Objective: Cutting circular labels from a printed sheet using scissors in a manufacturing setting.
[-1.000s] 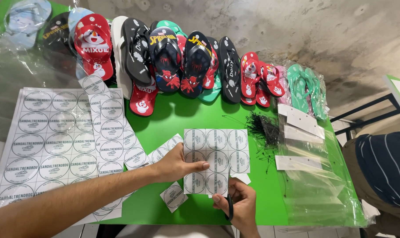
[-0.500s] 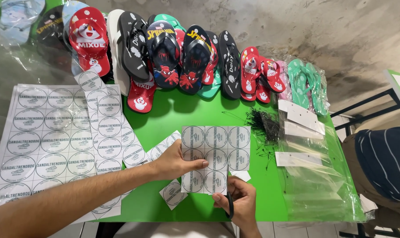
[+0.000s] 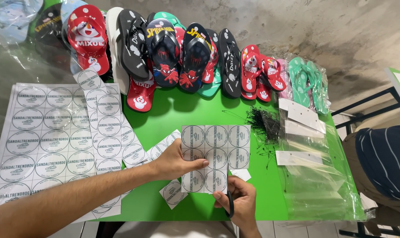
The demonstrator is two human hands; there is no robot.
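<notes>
My left hand (image 3: pixel 175 161) pinches the left edge of a small white sheet of round printed labels (image 3: pixel 215 156), holding it just above the green table (image 3: pixel 173 119). My right hand (image 3: pixel 237 205) grips black-handled scissors (image 3: pixel 229 200) at the sheet's bottom edge; the blades run up along a line between label columns. A cut-off label piece (image 3: pixel 172 193) lies under the sheet by my left wrist.
Large label sheets (image 3: pixel 41 141) and cut strips (image 3: pixel 105 114) cover the left side. Many flip-flops (image 3: pixel 164 48) line the back edge. A pile of black plastic ties (image 3: pixel 264 125) and clear bags with white header cards (image 3: pixel 303 145) lie right. A person in a striped shirt (image 3: pixel 385 158) sits at right.
The view has shifted slightly. My hands stay on the sheet and the scissors, with the scissors working upward along the sheet a little.
</notes>
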